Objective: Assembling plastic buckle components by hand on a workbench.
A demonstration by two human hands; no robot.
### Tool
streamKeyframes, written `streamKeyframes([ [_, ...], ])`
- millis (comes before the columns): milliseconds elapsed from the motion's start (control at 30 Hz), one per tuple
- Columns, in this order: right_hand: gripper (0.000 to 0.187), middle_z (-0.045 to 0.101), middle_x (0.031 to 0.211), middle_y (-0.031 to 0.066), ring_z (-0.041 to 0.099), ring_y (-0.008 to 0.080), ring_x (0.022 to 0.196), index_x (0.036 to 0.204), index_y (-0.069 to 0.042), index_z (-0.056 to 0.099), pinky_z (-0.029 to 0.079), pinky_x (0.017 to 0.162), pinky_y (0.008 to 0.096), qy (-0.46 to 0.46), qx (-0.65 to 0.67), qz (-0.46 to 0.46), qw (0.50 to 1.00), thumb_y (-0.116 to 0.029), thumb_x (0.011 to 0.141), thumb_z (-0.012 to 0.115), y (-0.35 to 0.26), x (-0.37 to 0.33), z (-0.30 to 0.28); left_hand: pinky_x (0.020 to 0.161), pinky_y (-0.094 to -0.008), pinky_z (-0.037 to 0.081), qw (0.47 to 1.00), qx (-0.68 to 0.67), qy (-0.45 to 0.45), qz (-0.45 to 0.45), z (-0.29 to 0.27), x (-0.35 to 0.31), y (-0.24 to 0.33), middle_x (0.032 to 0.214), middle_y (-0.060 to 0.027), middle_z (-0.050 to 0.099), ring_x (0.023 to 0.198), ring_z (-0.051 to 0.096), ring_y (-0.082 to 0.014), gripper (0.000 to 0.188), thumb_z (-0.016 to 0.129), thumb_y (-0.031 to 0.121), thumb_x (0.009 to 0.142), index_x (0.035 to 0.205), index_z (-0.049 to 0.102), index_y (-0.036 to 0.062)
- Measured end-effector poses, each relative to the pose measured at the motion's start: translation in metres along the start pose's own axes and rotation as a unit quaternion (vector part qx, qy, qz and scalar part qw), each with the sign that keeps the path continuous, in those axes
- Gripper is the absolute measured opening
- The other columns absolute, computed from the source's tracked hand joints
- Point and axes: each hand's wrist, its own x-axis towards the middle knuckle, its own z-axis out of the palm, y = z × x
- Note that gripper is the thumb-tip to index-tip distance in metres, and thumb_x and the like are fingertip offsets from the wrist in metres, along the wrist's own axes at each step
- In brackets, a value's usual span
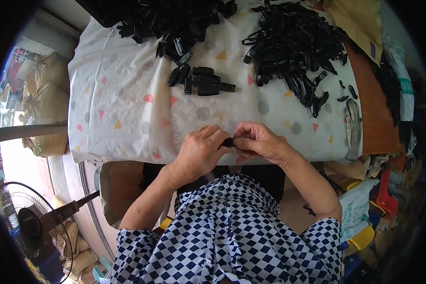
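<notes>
My left hand (pixel 199 150) and my right hand (pixel 259 141) meet at the near edge of the table, both pinching one small black plastic part (pixel 227 142) between their fingertips. Most of the part is hidden by my fingers. A small group of similar black plastic pieces (pixel 201 79) lies on the patterned white table cover (pixel 123 109) a little beyond my hands. A big heap of black parts (pixel 296 42) sits at the far right, and another heap (pixel 170 21) at the far left.
Several loose black pieces (pixel 346 92) lie at the right edge of the cover. Brown sacks (pixel 45 90) stand left of the table. A black fan (pixel 33 227) is on the floor at lower left. Bags and coloured clutter (pixel 369 213) fill the right side.
</notes>
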Motion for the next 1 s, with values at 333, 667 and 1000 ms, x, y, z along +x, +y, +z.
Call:
streamKeyframes([
  [333,0.048,0.059,0.100,0.0060,0.062,0.0124,0.077,0.124,-0.007,0.042,0.045,0.051,0.0203,-0.114,0.172,-0.104,0.973,-0.044,0.096,0.052,-0.004,-0.009,0.012,0.092,-0.0317,0.042,0.941,-0.318,0.075,-0.090,-0.002,0.016,0.010,0.121,-0.0077,0.052,0.113,0.050,-0.0193,0.025,0.076,0.014,0.078,0.100,0.067,0.0047],
  [667,0.043,0.058,0.082,0.0048,0.057,0.0104,0.064,0.117,-0.006,0.051,0.042,0.048,0.0194,-0.087,0.257,-0.186,0.944,-0.045,0.099,0.043,0.034,0.006,0.029,0.096,-0.0353,0.042,0.877,-0.459,0.043,-0.138,0.012,0.017,0.003,0.126,-0.0080,0.050,0.114,0.049,-0.0168,0.029,0.070,0.027,0.086,0.105,0.065,0.0049],
  [1000,0.035,0.061,0.083,0.0072,0.062,0.0193,0.067,0.100,-0.003,0.053,0.049,0.056,0.0304,0.320,-0.372,-0.264,0.830,-0.026,0.082,0.073,-0.028,0.006,-0.020,0.060,-0.0308,0.049,0.971,-0.134,0.135,-0.144,-0.013,0.067,-0.017,0.081,-0.0098,0.067,0.069,0.062,-0.0156,0.010,0.061,0.009,0.083,0.091,0.060,0.0027],
])
